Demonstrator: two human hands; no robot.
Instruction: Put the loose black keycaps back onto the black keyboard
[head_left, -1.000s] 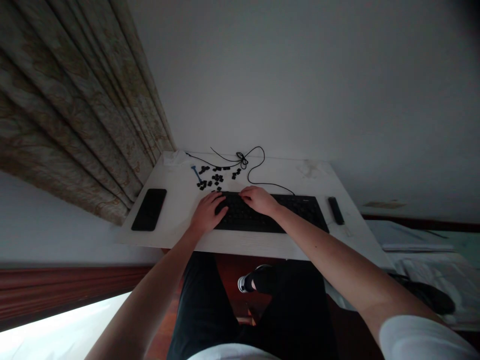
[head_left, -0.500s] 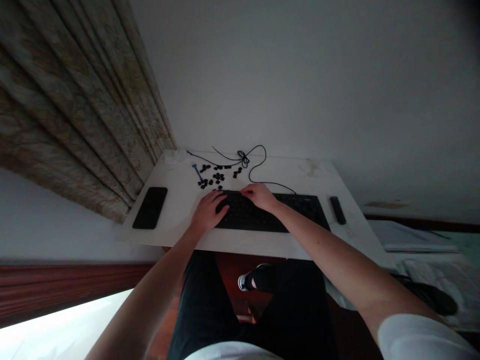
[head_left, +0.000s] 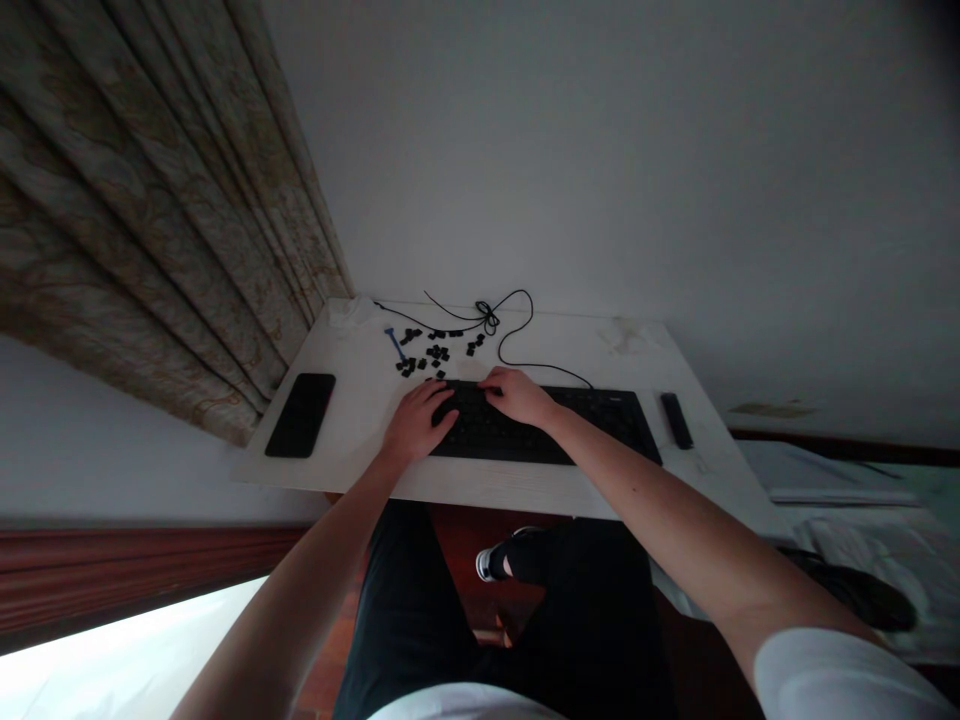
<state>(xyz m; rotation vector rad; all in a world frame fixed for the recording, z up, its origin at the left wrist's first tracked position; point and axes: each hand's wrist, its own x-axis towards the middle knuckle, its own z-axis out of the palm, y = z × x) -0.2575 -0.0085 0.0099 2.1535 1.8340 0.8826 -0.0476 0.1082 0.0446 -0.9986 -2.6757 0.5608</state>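
Note:
A black keyboard [head_left: 570, 425] lies across the white table [head_left: 360, 395]. My left hand [head_left: 412, 425] rests over the keyboard's left end, fingers curled onto it. My right hand [head_left: 521, 395] sits on the top rows just right of the left hand, fingertips bent down and close together on the keys. Whatever they pinch is too small to make out. Several loose black keycaps [head_left: 431, 355] lie scattered behind the keyboard, beside a small blue tool [head_left: 394, 343].
The keyboard's black cable [head_left: 499, 320] coils at the table's back edge. A dark phone [head_left: 300, 415] lies at the left, a small black stick-shaped device [head_left: 676, 420] at the right. A curtain [head_left: 150, 220] hangs left; my knees are under the table.
My right hand shifted slightly along the top rows of the keyboard. The left hand has stayed on the keyboard's left end.

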